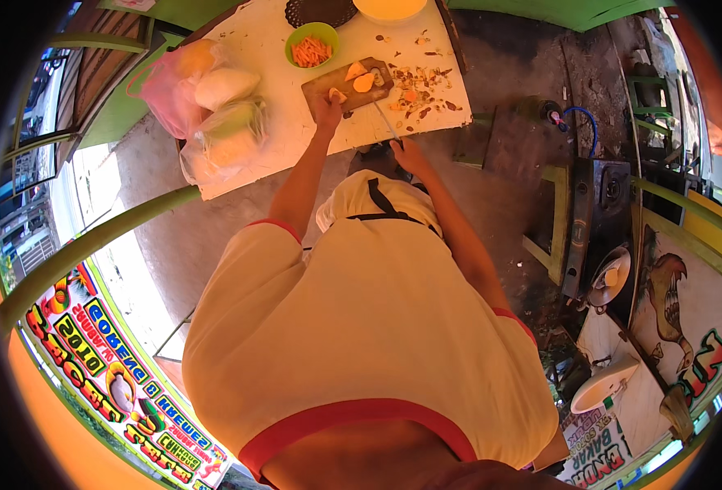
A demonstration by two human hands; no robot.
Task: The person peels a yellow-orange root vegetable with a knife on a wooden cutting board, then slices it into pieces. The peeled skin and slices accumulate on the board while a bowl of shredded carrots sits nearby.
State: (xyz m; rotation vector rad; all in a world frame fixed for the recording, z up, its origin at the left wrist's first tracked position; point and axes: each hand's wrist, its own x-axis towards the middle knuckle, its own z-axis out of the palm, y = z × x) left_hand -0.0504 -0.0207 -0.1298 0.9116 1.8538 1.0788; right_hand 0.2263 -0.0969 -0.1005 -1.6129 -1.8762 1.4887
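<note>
A wooden cutting board (320,86) lies at an angle near the front edge of the white table (287,153). On its left part my left hand (329,111) pinches a small piece of orange root vegetable (338,95). Two larger cut pieces of the same vegetable (364,82) rest on the board's right half. My right hand (410,158) grips a knife (387,120) by its dark handle, below the table edge in view. The blade points up toward the board's lower right edge. Behind the board, a green bowl (312,30) contains orange vegetable strips (311,51).
Brown peelings (422,86) are scattered right of the board. Filled plastic bags (214,104) cover the table's left side. A black perforated tray (321,11) and a pale yellow basin (390,7) stand at the far edge. To the right is a gas stove (606,190).
</note>
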